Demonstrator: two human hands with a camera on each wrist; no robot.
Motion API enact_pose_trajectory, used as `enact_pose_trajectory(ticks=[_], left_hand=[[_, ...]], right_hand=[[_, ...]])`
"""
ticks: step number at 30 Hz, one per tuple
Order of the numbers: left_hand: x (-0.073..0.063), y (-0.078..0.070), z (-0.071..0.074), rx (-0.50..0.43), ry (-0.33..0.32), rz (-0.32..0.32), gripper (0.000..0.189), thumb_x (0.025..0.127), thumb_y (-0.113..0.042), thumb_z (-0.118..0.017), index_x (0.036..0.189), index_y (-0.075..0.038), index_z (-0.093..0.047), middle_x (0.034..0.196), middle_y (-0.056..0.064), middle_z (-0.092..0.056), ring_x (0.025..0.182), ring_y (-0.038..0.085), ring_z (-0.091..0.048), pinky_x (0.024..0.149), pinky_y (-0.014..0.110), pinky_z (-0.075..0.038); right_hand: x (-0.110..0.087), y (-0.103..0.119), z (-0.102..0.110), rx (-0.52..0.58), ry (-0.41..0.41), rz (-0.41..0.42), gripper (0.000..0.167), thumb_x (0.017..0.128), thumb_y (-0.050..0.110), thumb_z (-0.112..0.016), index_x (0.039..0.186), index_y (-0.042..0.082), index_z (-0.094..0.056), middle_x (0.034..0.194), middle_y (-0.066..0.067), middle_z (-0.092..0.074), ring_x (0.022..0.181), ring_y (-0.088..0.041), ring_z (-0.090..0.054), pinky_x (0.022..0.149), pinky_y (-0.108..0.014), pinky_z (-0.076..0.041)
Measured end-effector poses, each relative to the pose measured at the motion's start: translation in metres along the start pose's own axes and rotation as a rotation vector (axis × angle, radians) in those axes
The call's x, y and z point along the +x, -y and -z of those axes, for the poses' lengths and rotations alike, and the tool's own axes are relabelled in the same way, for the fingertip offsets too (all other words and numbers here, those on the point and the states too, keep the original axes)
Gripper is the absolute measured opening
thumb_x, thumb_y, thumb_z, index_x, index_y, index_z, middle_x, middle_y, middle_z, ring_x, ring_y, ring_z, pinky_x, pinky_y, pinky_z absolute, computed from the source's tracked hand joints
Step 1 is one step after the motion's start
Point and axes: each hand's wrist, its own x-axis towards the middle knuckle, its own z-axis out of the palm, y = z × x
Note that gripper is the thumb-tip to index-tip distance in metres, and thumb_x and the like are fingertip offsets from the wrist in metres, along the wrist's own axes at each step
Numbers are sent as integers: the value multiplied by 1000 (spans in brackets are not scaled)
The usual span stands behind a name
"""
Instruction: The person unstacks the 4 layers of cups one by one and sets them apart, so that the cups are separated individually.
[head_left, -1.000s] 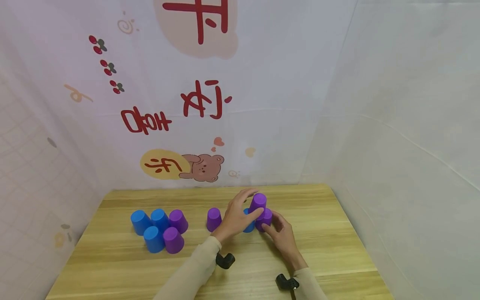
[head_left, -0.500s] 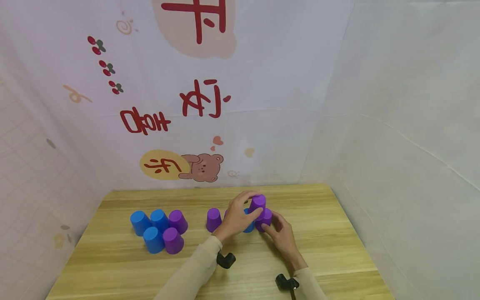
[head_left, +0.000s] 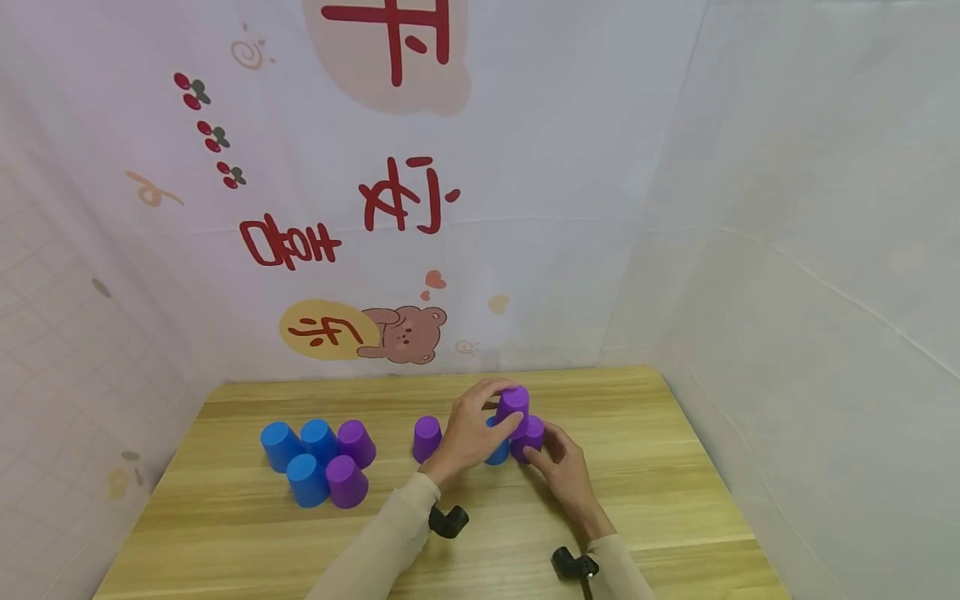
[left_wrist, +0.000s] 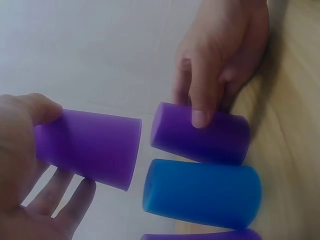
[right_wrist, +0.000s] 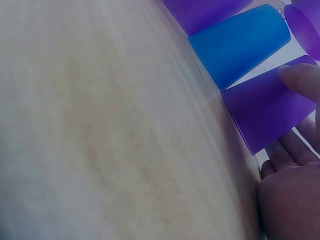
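Note:
My left hand [head_left: 472, 429] holds an upside-down purple cup [head_left: 513, 408] between thumb and fingers. In the left wrist view, a gap separates that raised cup [left_wrist: 90, 145] from the row below it. My right hand [head_left: 566, 471] grips another purple cup [right_wrist: 270, 107], which stands mouth down on the table at the row's right end. Beside it, touching or nearly so, is a blue cup [left_wrist: 202, 195]. Past the blue one comes one more purple cup [right_wrist: 205, 12], mostly hidden behind my left hand in the head view.
A lone purple cup [head_left: 427, 439] stands left of my left hand. Farther left is a cluster of upside-down blue cups [head_left: 308, 479] and purple cups [head_left: 347, 481]. The wooden table [head_left: 247, 542] meets a printed white cloth [head_left: 540, 317] at the back.
My left hand has shifted slightly left with its purple cup, which is also a touch higher than half a second ago. My right hand stays on its cup.

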Motion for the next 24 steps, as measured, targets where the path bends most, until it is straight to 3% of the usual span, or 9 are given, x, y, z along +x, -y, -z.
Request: enact_pose_trajectory(ticks=[6, 18, 24], left_hand=[[-1, -6, 6, 23, -15, -15, 47, 101, -12, -84, 145, -6, -71, 146, 11, -75, 131, 29, -76, 104, 40, -70], [-10, -15, 16, 0, -77, -30, 46, 98, -11, -87, 142, -13, -74, 144, 6, -77, 127, 26, -77, 99, 37, -71], [-16, -25, 26, 14, -92, -43, 47, 98, -12, -87, 143, -10, -73, 145, 9, -77, 125, 28, -79, 100, 38, -71]], right_hand=[[2, 1, 1, -8, 2, 7, 56, 101, 12, -85, 154, 7, -65, 160, -17, -67, 159, -36, -56, 126, -14, -44], [5, 1, 4, -13, 16, 15, 57, 102, 13, -85, 154, 7, -64, 160, -17, -67, 156, -27, -60, 122, -8, -44], [6, 2, 4, -4, 12, 0, 57, 100, 11, -87, 153, 7, -66, 159, -15, -69, 153, -21, -61, 123, -10, -44]])
